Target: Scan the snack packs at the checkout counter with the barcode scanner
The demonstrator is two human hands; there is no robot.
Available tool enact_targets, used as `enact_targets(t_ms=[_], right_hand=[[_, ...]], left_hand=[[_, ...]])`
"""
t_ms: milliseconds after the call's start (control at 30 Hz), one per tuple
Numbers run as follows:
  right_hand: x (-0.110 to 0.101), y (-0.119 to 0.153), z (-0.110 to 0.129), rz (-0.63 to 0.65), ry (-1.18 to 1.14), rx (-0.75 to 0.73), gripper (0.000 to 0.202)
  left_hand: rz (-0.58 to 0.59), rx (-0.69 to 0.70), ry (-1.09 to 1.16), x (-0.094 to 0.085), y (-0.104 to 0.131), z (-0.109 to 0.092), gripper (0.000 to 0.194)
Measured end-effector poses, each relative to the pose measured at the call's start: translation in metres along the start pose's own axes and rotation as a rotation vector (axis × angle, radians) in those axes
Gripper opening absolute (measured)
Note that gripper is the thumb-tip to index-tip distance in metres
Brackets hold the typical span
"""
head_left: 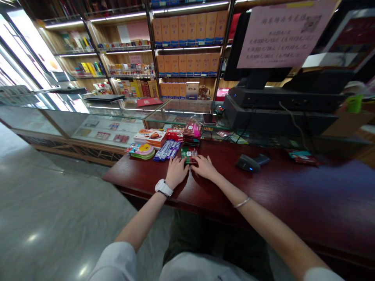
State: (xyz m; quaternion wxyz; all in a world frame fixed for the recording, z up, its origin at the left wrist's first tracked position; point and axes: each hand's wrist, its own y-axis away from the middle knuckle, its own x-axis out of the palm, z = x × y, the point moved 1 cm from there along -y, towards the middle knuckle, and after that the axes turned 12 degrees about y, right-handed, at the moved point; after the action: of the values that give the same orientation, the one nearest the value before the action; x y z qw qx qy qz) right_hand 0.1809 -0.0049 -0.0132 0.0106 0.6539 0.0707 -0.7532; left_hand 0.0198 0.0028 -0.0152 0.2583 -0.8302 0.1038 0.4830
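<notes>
- Grey polished floor at eight o'clock from the green-and-brown packet.
- Glass display cabinet, wood-framed, between nine and ten; small packs lie inside.
- Dark red wooden desk, glossy, with round pastel packs and purple wrapped bars at nine o'clock.
- Left hand, wearing a white watch: its grip grasps the packet's left edge near the desk's front.
- Lit wall shelves at twelve, filled with orange-and-blue boxes; nearer, pink-and-brown packets.
- Right hand, its grip grasping the packet's right edge.
- Barcode scanner at three, its blue light glowing.
- Monitor bearing a pink sign, between one and two.
</notes>
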Motion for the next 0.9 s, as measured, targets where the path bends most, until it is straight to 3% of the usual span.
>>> enact_targets(t_ms=[167, 267, 400, 500, 667, 900], right_hand=[[-0.006, 0.003, -0.026, 0.023, 0.002, 0.005, 0.046], [-0.008, 0.006, -0.042, 0.050, 0.060, 0.032, 0.052], [-0.011, 0.009, -0.051, 0.058, 0.112, 0.032, 0.065], [-0.012, 0.008, -0.051, 0.039, 0.091, 0.007, 0.070], [-0.012, 0.001, -0.057, -0.014, -0.002, -0.089, 0.057], [-0.010, -0.007, -0.077, -0.072, -0.056, -0.240, 0.057]], left_hand=[[0.136, 0.117, 0.107, 0.003, 0.020, -0.024, 0.037], [0.206, 0.184, 0.162, 0.001, 0.019, -0.031, 0.034], [0.200, 0.230, 0.123, -0.002, -0.012, -0.021, 0.027], [0.267, 0.273, 0.116, 0.002, -0.049, -0.003, 0.054], [0.441, 0.332, 0.154, 0.019, -0.099, 0.020, 0.096], [0.468, 0.374, 0.121, 0.023, -0.110, 0.025, 0.093]])
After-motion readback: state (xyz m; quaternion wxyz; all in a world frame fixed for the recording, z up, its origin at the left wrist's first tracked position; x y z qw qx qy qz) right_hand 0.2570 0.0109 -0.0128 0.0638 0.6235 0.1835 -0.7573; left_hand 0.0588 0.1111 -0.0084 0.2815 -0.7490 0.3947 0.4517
